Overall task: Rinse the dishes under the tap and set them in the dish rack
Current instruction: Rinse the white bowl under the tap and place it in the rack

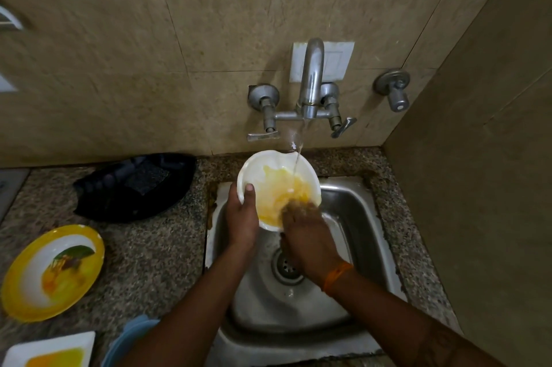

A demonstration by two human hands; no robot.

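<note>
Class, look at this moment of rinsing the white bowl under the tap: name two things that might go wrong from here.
1. The left hand grips the wet white bowl only at its rim while the right hand rubs inside; it may slip into the sink.
2. The tap stream lands near the bowl's far rim, so yellow water may splash onto the counter.
</note>
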